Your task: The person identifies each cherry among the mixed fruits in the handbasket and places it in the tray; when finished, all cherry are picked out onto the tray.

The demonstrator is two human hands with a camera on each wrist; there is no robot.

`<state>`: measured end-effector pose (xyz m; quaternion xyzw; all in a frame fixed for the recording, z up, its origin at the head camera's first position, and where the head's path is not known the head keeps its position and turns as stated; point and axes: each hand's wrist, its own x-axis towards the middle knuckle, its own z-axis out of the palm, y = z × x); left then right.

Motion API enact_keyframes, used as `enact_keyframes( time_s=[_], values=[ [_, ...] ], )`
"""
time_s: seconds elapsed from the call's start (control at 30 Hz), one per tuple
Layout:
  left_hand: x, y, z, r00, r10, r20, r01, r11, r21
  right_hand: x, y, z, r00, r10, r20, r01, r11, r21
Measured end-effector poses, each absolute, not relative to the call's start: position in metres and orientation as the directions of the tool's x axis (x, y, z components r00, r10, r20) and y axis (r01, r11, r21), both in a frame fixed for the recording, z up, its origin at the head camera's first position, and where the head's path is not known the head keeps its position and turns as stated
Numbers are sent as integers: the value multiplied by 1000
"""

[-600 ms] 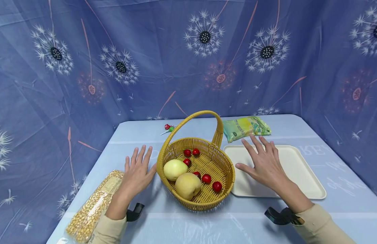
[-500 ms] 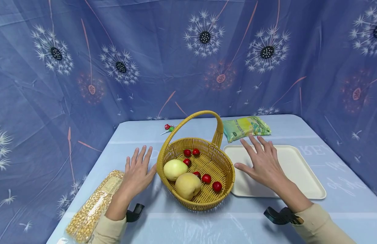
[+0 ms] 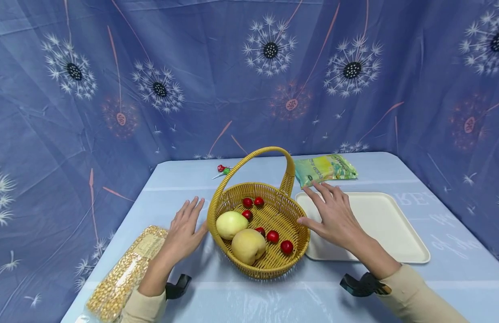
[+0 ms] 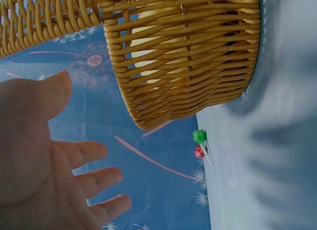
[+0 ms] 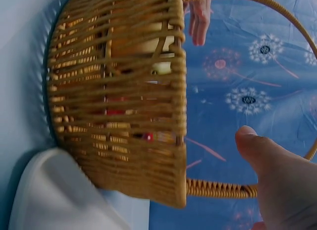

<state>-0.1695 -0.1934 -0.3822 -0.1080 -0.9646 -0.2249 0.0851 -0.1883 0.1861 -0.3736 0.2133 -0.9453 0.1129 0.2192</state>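
Note:
A wicker basket [image 3: 269, 270] with an arched handle [image 3: 288, 181] stands mid-table. It holds a pale yellow-green fruit [image 3: 232, 225], a yellow peach [image 3: 248, 246] and several red cherries [image 3: 287, 246]. My left hand [image 3: 184, 235] hovers at the basket's left side, fingers extended. In the left wrist view its thumb [image 4: 58, 91] stays apart from the wicker wall. On the other side, my right hand [image 3: 334, 217] hangs over the tray's left part, fingers slightly bent and holding nothing. Its thumb overlaps the basket rim in the head view, but the right wrist view shows a gap between thumb [image 5: 252, 143] and rim.
A cream tray [image 3: 388, 229] lies right of the basket, its left edge close by. Behind it is a green and yellow packet [image 3: 326, 168]. Two lollipops [image 3: 224, 170] lie at the back. A bag of corn kernels [image 3: 128, 273] lies at the left, partly under the left forearm.
My right hand has moved left, from above the tray toward the basket's right rim. The left hand has turned slightly and stays beside the basket. Basket and fruit keep their places.

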Motion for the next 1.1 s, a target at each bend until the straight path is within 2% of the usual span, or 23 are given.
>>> enact_keyframes(
  time_s=[0.33,0.63,1.1],
  values=[
    [-168,-196,-388,-951,207,228,298,808,508,-184,167,-373,-781,-424,457,-544,823,-165],
    [-165,-199,-391,-919,252,304,381,766,518,-186,155,-378,-732,-499,463,-624,763,-165],
    [-162,-199,-398,-901,264,346,423,712,560,-187,146,-384,-711,-630,313,-697,691,-191]
  ],
)
